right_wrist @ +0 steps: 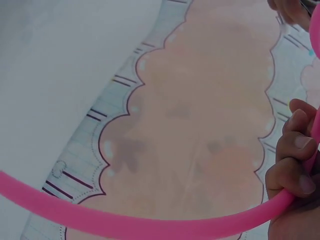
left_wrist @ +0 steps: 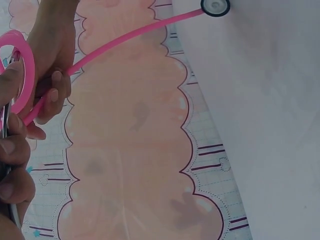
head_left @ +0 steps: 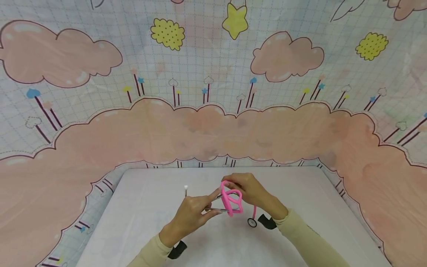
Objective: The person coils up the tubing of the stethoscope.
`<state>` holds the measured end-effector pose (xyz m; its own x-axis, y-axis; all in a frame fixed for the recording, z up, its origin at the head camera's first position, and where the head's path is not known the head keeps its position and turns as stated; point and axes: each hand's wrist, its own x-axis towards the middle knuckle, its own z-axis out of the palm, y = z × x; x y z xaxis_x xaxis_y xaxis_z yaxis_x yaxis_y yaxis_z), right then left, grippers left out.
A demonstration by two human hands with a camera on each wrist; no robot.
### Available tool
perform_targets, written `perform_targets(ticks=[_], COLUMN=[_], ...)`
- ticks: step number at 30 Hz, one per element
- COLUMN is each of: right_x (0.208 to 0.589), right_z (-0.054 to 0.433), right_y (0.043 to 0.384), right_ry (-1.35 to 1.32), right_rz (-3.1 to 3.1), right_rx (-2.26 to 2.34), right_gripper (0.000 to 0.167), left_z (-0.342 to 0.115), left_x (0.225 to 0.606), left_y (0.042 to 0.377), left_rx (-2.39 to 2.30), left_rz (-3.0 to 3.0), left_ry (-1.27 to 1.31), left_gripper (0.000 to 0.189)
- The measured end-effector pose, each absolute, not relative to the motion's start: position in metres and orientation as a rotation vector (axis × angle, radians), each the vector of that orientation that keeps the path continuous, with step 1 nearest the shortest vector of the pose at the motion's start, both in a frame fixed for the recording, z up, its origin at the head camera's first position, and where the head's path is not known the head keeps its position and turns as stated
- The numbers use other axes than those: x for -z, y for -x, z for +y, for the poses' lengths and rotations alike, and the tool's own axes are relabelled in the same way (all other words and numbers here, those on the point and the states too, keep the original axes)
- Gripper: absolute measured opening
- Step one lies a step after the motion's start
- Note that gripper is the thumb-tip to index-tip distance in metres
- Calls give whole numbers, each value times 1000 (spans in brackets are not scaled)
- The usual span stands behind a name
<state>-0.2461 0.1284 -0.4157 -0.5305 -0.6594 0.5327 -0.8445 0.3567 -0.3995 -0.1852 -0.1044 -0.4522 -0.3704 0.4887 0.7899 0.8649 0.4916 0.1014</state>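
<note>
A stethoscope with pink tubing is held up above the white table, its tube bent into loops between the two hands. My left hand grips the metal ear tubes; one white ear tip sticks up behind that hand. On the other side my right hand has its fingers curled round the pink tube, as the left wrist view shows. From there the tube's free end hangs down to the round, black-rimmed chest piece. The other ear tip is hidden.
The white table spreads under both hands. Behind it and along its sides hangs a cloth printed with clouds and stars. A black strap piece shows at the left wrist and another at the right wrist.
</note>
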Motion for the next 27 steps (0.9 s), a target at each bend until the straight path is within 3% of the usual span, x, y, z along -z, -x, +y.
perform_targets(ticks=[11,18,27], right_x=[426,429,432], right_z=[121,118,116], right_y=[244,237,238], right_ry=[-1376,-1358,-1319], right_rz=[-2378,-2417,-2400], right_rx=[-952,-1116,-1083], right_gripper=[21,32,30], left_z=[-103,-103,-102], left_x=[452,453,453], left_y=[187,187,186], left_rx=[698,768,825], left_rz=[-1984,-1976,-2020], left_ry=[1119,1118,1072], left_gripper=[59,57,61])
